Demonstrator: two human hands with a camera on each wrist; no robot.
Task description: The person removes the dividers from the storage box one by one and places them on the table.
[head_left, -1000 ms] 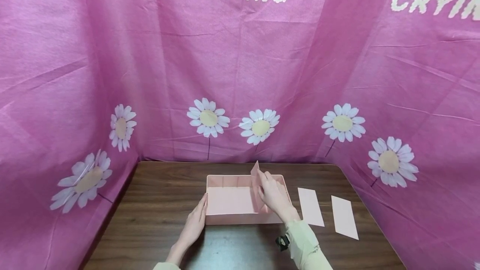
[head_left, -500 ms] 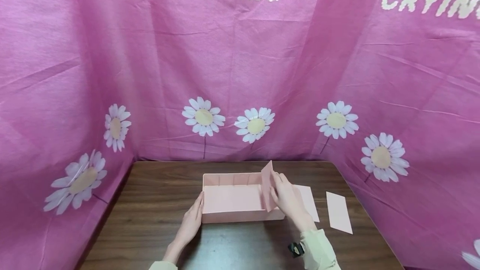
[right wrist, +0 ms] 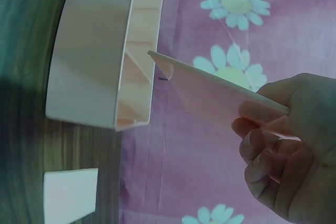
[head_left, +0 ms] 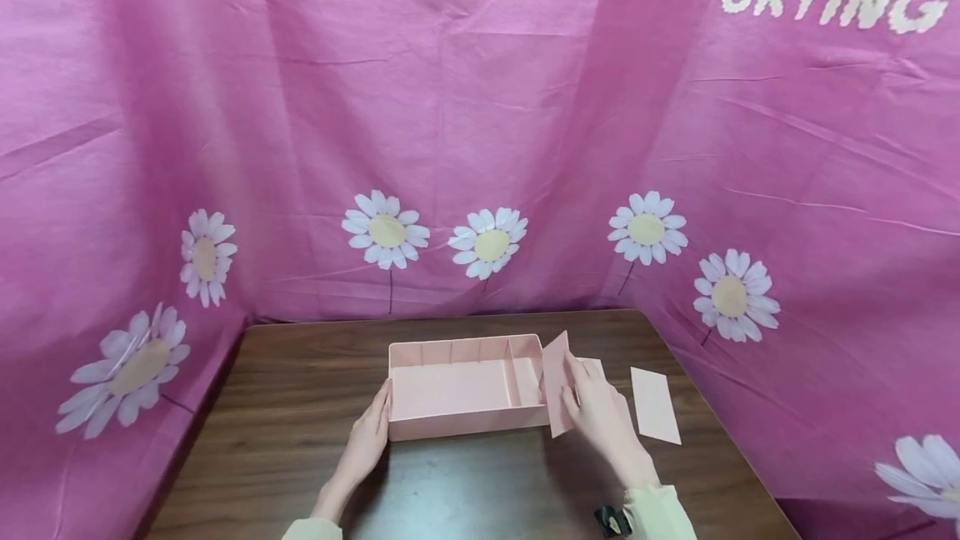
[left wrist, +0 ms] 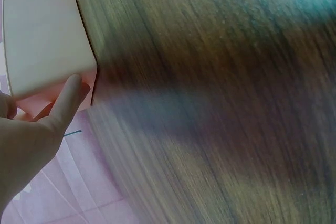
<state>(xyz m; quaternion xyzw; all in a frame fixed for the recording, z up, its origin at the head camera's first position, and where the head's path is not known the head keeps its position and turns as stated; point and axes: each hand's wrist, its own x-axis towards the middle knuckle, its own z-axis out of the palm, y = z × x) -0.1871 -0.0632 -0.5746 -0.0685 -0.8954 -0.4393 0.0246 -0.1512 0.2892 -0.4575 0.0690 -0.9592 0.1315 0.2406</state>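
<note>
A shallow pink box lies lengthwise on the table, a thin divider standing across its right part. My left hand rests against the box's left end; in the left wrist view its outstretched digits touch that end wall. My right hand pinches a flat pink panel between thumb and fingers, just off the box's right end. The right wrist view has this panel tilted, apart from the box, with the other fingers of the right hand curled below.
Two more pale panels lie flat to the right: one partly covered by my right hand, the other farther out. The brown wooden table is bounded by a pink daisy curtain on the back and sides.
My right hand has carried the panel rightward, from inside the box to beyond its right end. The divider left standing inside now shows. The left hand keeps its place; the head view has turned right.
</note>
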